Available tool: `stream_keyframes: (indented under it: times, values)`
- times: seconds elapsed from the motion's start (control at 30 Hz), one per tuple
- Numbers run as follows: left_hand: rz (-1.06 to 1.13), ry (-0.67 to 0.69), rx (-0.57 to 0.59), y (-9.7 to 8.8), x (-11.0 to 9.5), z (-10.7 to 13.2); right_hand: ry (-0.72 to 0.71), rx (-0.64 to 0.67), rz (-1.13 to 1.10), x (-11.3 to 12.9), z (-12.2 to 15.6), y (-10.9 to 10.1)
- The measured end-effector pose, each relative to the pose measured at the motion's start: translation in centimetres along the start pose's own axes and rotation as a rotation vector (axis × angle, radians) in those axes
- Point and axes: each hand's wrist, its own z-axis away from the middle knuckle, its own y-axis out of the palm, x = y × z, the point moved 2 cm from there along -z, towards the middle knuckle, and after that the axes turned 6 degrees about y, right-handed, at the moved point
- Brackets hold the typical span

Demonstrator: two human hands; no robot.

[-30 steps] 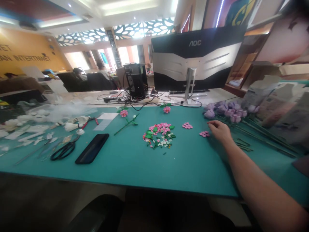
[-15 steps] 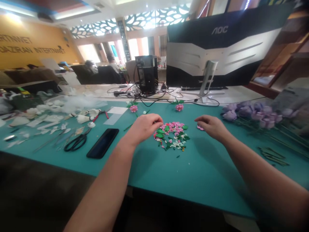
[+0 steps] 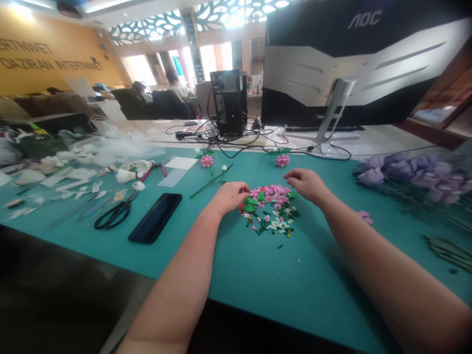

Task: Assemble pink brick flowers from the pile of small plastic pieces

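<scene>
A loose pile of small pink, green, white and red building-block pieces (image 3: 275, 194) lies in front of me on the green mat. My left hand (image 3: 232, 196) is at the pile's left edge, its fingers curved with a gap to the thumb; nothing shows in it. Across from it, my right hand (image 3: 304, 184) hovers by the upper right edge, fingers stretched out and apart. Beyond the right forearm sits a small pink cluster of pieces (image 3: 364, 216). Two block-built pink flowers, one on the left (image 3: 207, 161) and one on the right (image 3: 282, 161), lie behind the pile.
On the left are a phone (image 3: 155, 218), black-handled scissors (image 3: 114, 215), red-handled pliers (image 3: 153, 172) and shuttlecocks (image 3: 127, 176). A green stem (image 3: 212, 182) lies nearby. Purple flowers (image 3: 409, 174) fill the right side. A monitor (image 3: 317, 64) and cables stand behind.
My right hand has moved left toward the pile, and the pink cluster now shows right of its forearm. My left hand stays by the pile. The view has shifted slightly.
</scene>
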Motion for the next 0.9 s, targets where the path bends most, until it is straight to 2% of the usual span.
stream_keyframes:
  times: [0.13,0.3,0.4,0.53,0.63,0.9]
  values:
    - [0.041,-0.052,0.109,0.2,1.3,0.3,0.028,0.004,0.056,-0.9,-0.1,0.8]
    - [0.017,-0.085,0.200,0.0,1.6,0.3,-0.085,0.115,0.105,0.1,1.1,1.3]
    - [0.011,-0.138,0.236,0.0,1.7,0.5,-0.113,0.072,0.174,0.1,1.1,1.3]
    - [0.041,-0.204,0.278,0.3,1.9,0.7,-0.141,-0.007,0.317,-1.4,0.4,1.9]
    - [0.033,-0.237,0.317,0.5,1.8,0.8,-0.191,-0.013,0.390,-2.2,0.1,2.7]
    - [-0.051,-0.243,0.304,0.8,1.0,0.5,-0.261,0.000,0.429,-1.6,0.2,4.2]
